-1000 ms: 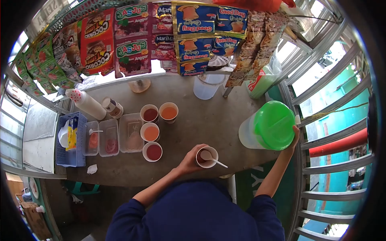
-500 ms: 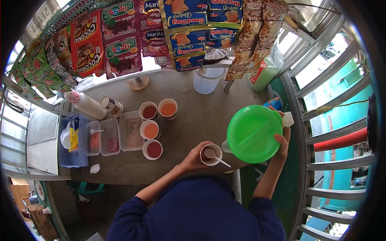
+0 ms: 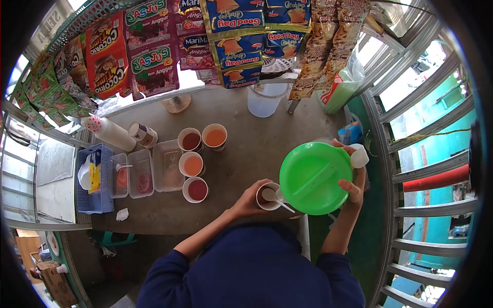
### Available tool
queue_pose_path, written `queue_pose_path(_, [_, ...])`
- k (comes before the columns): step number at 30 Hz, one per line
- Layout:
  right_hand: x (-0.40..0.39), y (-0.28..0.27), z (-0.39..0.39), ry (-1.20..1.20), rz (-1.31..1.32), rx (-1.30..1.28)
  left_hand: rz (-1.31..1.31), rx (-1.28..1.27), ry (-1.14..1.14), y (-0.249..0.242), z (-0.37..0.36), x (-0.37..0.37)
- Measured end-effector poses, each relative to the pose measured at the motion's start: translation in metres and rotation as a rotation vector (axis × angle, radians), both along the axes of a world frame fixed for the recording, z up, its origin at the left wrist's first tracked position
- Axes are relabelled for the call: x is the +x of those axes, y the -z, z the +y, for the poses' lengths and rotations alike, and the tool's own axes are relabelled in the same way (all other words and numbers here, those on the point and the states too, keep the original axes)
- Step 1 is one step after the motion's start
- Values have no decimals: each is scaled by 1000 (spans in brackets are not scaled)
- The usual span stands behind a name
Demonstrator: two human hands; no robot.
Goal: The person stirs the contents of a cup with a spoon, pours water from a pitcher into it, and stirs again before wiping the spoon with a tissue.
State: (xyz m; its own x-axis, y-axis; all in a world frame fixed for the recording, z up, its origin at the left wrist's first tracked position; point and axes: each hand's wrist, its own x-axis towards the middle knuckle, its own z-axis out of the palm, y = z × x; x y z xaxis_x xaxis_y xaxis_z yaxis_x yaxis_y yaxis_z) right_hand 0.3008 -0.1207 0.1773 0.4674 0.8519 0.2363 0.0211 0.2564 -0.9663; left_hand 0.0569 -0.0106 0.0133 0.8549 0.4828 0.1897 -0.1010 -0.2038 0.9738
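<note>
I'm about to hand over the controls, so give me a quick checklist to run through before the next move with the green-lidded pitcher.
1. Left hand gripping the paper cup: ok, wrapped around its side.
2. Right hand holding the pitcher: ok, at the side away from the cup.
3. Plastic spoon out of the cup: not ok, its bowl is inside and its handle sticks out over the rim.
4. Pitcher clear above the cup rim: cannot tell, seen from above.
5. Liquid level in the pitcher: cannot tell, the lid hides it.
6. Four filled cups upright and apart from the pitcher: ok.
</note>
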Motion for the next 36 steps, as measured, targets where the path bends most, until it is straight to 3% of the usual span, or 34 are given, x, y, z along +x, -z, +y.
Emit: queue_pose_path(36, [-17, 2, 12, -139, -251, 0, 113, -21, -13, -2, -5, -13])
